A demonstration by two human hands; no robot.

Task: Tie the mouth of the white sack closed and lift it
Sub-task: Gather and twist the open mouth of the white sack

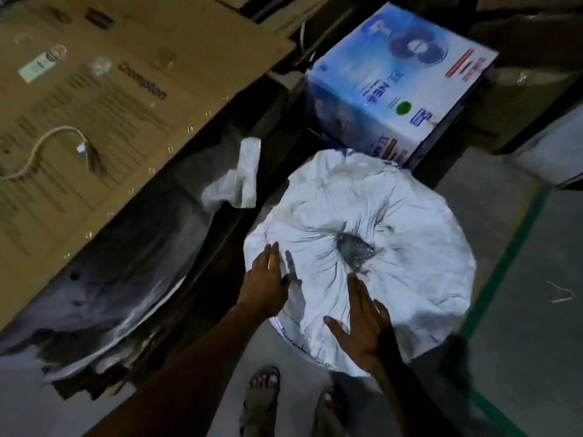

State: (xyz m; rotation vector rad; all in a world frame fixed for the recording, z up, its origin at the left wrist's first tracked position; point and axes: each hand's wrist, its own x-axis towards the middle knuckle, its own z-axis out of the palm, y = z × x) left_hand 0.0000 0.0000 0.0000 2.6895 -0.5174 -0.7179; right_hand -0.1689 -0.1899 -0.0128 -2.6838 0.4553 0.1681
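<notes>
Both hands, left hand [264, 279] and right hand [362, 323], press flat with fingers spread wide on the white sack [394, 216], near its gathered mouth [355, 251].

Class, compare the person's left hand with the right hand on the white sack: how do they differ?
The left hand lies at the white sack's left edge; the right hand lies further in, fingertips near the gathered mouth. The left hand's fingers are together; the right hand's thumb is spread. Both are open and flat, gripping nothing.
</notes>
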